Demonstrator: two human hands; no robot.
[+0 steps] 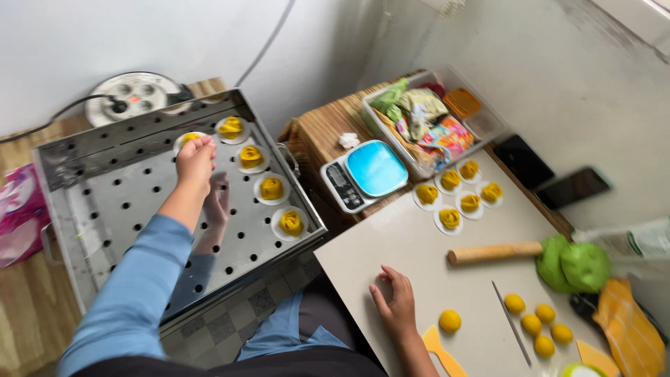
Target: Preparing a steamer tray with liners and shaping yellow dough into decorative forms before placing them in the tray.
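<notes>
My left hand (195,159), in a blue sleeve, reaches over a perforated steel steamer tray (125,202). Its fingertips pinch a yellow shaped dough piece (188,138) on a white paper round at the tray's far side. Several more yellow shaped pieces on paper rounds (271,188) run in a row along the tray's right side. My right hand (394,301) rests flat on the beige table (412,244) with its fingers spread and holds nothing. A yellow dough ball (450,320) lies just right of it, and a yellow plastic scraper (440,349) sits below it.
Farther back on the table are several shaped pieces (450,180), a blue-topped kitchen scale (366,174), a wooden rolling pin (494,253), green dough (576,265), several yellow balls (534,324) and a thin metal stick (511,324). A clear box of packets (426,119) and two phones (572,187) stand behind. A round socket reel (136,94) sits beyond the tray.
</notes>
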